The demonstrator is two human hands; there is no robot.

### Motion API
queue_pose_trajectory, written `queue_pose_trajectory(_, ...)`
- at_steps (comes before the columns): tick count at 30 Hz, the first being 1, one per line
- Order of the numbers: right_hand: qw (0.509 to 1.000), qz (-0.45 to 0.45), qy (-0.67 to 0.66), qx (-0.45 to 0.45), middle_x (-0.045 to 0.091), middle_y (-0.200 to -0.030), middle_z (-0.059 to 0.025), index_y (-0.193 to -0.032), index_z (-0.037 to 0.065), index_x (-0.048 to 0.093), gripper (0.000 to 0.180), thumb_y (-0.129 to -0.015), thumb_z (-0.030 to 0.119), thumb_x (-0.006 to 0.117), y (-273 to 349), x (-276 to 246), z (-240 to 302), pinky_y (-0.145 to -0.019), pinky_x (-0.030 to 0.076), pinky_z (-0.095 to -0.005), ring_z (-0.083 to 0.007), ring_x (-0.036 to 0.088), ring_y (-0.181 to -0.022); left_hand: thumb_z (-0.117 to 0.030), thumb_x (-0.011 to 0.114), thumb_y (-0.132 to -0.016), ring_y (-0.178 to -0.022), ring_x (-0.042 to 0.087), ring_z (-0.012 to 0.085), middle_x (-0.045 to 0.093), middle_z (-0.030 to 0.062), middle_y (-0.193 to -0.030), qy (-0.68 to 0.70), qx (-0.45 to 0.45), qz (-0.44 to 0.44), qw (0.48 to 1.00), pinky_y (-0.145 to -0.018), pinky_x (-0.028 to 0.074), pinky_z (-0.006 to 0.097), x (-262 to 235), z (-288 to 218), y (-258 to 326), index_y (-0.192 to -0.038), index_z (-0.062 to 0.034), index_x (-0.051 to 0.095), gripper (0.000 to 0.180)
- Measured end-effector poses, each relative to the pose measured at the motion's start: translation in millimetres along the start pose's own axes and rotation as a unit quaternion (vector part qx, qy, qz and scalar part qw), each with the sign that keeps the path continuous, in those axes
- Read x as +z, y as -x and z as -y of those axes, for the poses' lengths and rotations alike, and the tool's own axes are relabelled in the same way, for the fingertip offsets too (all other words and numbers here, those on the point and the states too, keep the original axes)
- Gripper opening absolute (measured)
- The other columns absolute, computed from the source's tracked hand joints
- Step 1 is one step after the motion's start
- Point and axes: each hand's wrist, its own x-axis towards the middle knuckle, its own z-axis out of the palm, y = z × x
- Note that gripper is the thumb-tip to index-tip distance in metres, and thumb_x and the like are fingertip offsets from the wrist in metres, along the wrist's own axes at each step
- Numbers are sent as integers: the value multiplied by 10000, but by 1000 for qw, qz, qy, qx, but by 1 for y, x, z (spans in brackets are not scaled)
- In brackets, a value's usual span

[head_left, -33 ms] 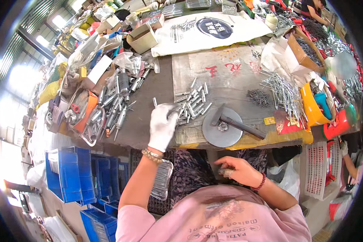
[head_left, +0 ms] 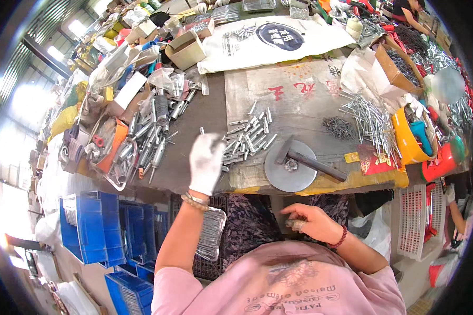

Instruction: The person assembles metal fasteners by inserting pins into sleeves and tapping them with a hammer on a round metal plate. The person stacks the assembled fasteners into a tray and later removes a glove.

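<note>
My left hand [head_left: 206,164], in a white glove, is over the bench at the left side of a loose pile of short silver metal pins [head_left: 253,137]. Its fingers are bent and smeared by motion, so whether a pin is between them cannot be made out. A single pin [head_left: 202,130] lies just beyond the glove. My bare right hand [head_left: 316,224] is above my lap, below the bench edge, with curled fingers around something small and greyish. To the right of the pile, a hammer [head_left: 315,164] rests across a round grey metal plate [head_left: 281,180].
Larger metal anchors [head_left: 160,121] heap at the left. Dark small screws [head_left: 337,127], long silver rods [head_left: 370,123] and a yellow container [head_left: 407,139] stand at the right. A white sack [head_left: 276,42] covers the back. Blue bins [head_left: 92,226] sit below left.
My left hand has drawn slightly left and back from the pin pile, uncovering pins at its left side. My right hand and the hammer stay in place.
</note>
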Motion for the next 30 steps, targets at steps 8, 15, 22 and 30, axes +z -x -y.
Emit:
queue_pose_trajectory(8,994,-22,90,-53,762,-1034,-137,-1383,108,688,413,-974,151,723,6,3,9,-865,590,-389,-238,743,-944,-234,762,-928,-1029,724,313,746,188,-1131,-89,-85,88,989,-939,573,411,-2,79,-54,-1337,-46,699,455)
queue_pose_trajectory(15,968,-179,133,-112,776,-1019,-135,-1261,72,741,331,-934,124,744,51,-57,52,-840,601,-376,-253,756,-928,-91,738,-902,-916,679,193,736,97,-1000,40,-58,64,995,-908,549,332,-25,46,-45,-1162,29,721,287)
queue_pose_trajectory(22,763,-527,370,-55,754,-1051,-123,-1147,94,714,297,-865,109,806,57,-164,38,-841,597,-465,-352,747,-984,-25,761,-855,-834,671,212,717,93,-949,130,81,129,980,-773,543,345,-26,-102,8,-1042,-18,755,187)
queue_pose_trajectory(30,711,-515,477,44,740,-1113,-201,-1287,99,638,471,-848,93,809,44,-182,10,-880,595,-513,-426,736,-1029,-74,822,-841,-908,699,345,725,133,-947,127,155,184,962,-847,556,430,15,-133,41,-952,-37,770,127)
